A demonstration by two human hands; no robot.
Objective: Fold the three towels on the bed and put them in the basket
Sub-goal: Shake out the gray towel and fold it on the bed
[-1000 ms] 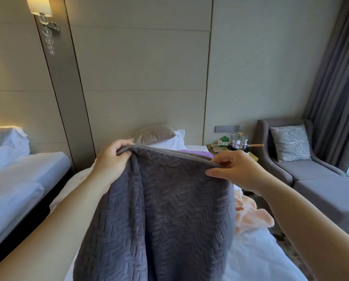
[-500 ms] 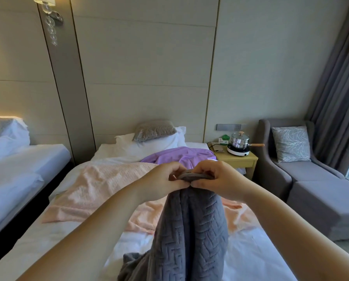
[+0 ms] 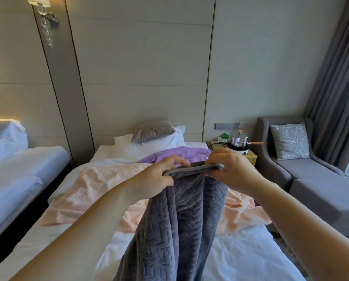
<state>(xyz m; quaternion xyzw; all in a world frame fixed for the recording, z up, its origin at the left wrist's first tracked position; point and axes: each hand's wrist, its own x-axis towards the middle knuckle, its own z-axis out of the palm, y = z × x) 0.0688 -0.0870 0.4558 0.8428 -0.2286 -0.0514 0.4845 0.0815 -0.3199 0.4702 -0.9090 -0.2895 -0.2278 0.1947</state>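
Both hands hold the grey towel (image 3: 179,224) up over the bed (image 3: 240,258). The left hand (image 3: 159,179) is closed on the top edge at one end, and the right hand (image 3: 228,171) is closed on it at the other end. Half a second ago the two hands were pressed together with the towel bunched between them. Now they have pulled a little apart, so a short piece of the doubled grey edge shows between them. A second ago they were far apart and the towel hung wide and flat.

The towel hangs down in long folds toward 6 o'clock, and its bottom goes out of sight.

A peach towel (image 3: 100,191) lies spread on the bed behind the grey one, showing at 9 o'clock and 3 o'clock of it. A purple towel (image 3: 177,154) sits crumpled at 12 o'clock, just behind the hands and near the white pillow (image 3: 149,146). I can't see any basket.
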